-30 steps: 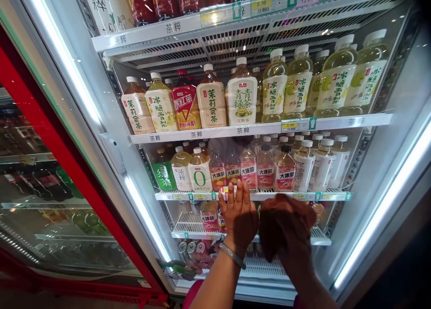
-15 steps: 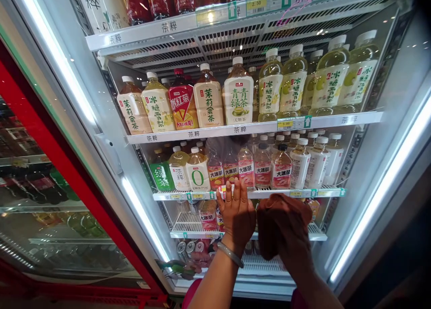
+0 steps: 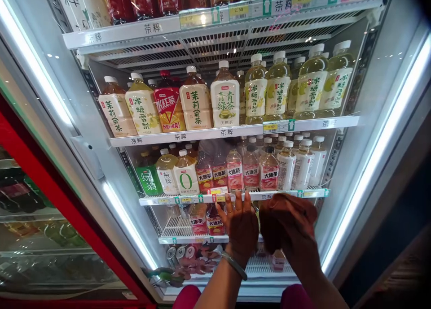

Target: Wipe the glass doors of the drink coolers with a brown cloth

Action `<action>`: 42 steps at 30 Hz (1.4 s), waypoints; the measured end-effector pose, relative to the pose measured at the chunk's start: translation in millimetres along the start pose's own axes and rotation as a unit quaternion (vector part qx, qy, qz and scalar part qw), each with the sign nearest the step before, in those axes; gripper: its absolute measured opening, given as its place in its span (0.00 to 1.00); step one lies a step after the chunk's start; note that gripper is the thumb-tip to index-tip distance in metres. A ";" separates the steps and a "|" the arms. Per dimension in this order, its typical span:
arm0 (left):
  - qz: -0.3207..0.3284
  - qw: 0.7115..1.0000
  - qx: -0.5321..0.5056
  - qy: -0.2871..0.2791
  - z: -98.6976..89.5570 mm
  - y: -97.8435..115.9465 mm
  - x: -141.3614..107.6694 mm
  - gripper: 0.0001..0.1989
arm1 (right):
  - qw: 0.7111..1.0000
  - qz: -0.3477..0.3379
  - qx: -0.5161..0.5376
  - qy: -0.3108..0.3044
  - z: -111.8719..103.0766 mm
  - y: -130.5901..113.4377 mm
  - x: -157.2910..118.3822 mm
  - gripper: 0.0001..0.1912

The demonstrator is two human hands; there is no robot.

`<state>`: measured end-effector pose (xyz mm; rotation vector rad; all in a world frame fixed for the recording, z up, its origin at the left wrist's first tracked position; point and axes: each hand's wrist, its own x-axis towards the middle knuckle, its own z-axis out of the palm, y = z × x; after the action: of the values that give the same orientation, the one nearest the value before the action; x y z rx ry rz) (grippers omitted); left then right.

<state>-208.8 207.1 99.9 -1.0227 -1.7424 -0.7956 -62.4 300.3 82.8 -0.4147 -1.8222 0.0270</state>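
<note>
My left hand (image 3: 240, 226) is raised in front of the drinks cooler, palm forward, its fingers stretched out and slightly apart. It seems to lie against the cooler's glass door, and it holds nothing. A grey bangle (image 3: 235, 265) circles that wrist. Beside it, my right hand (image 3: 301, 239) grips a bunched brown cloth (image 3: 272, 221), which appears pressed to the same glass. Both hands are level with the lower shelves and cover part of the bottles there. Just above my left fingertips runs a white shelf rail (image 3: 188, 200) with price tags.
Behind the glass, tea bottles (image 3: 225, 96) and pear drink bottles (image 3: 313, 80) line the shelves. Cans (image 3: 181, 252) lie near the bottom. A red door frame (image 3: 67, 219) of another cooler stands at left. Bright light strips (image 3: 124, 224) edge the cabinet. My knees (image 3: 190, 296) show below.
The view has shifted, so the shelves appear further left. Against the shelves, both hands have moved to the right, and my left fingertips sit slightly lower. The cloth stays in my right hand.
</note>
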 end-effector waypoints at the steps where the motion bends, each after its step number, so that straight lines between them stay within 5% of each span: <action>1: -0.002 1.000 0.001 0.000 0.5 -0.3 0.5 0.27 | 1.000 0.018 -0.006 0.013 -2.9 2.3 4.7 0.20; 6: -0.001 1.000 -0.007 -0.008 4.2 -2.0 0.2 0.27 | 0.999 0.017 -0.026 0.027 4.0 -13.5 24.6 0.18; 11: -0.007 1.000 -0.017 -0.018 5.1 -4.3 -1.7 0.27 | 0.996 -0.080 -0.020 -0.033 12.1 -17.8 -12.0 0.26; 16: 0.005 1.000 -0.014 -0.017 0.1 -3.5 -1.4 0.29 | 0.999 0.032 -0.009 0.029 -8.7 0.5 7.8 0.21; 20: 0.006 1.000 -0.016 -0.015 -1.8 -2.6 0.3 0.29 | 0.996 0.055 -0.028 0.067 -2.6 -13.6 37.6 0.21; 25: 0.021 1.000 -0.017 -0.006 -2.7 -6.9 -1.3 0.28 | 0.997 -0.076 -0.011 -0.004 16.7 -28.9 -0.8 0.25; 29: 0.043 0.999 -0.010 -0.023 -5.9 -11.1 -4.7 0.30 | 0.999 -0.028 -0.010 -0.020 7.1 -13.8 -19.0 0.26; 34: 0.049 0.999 -0.018 -0.013 -8.9 -10.9 -5.6 0.29 | 0.998 0.052 -0.030 0.031 3.6 -17.4 18.4 0.18; 37: 0.051 0.998 -0.043 0.006 -6.2 -13.0 -9.0 0.26 | 0.999 0.001 -0.033 0.010 16.8 -34.7 18.7 0.20; 42: 0.064 0.997 -0.030 -0.004 -2.1 -20.9 -20.0 0.28 | 0.998 -0.058 -0.014 -0.033 21.5 -36.1 -18.2 0.27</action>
<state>-222.3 190.2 80.5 -1.1672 -1.6501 -0.7661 -88.0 265.3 67.9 -0.3295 -1.9114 -0.0651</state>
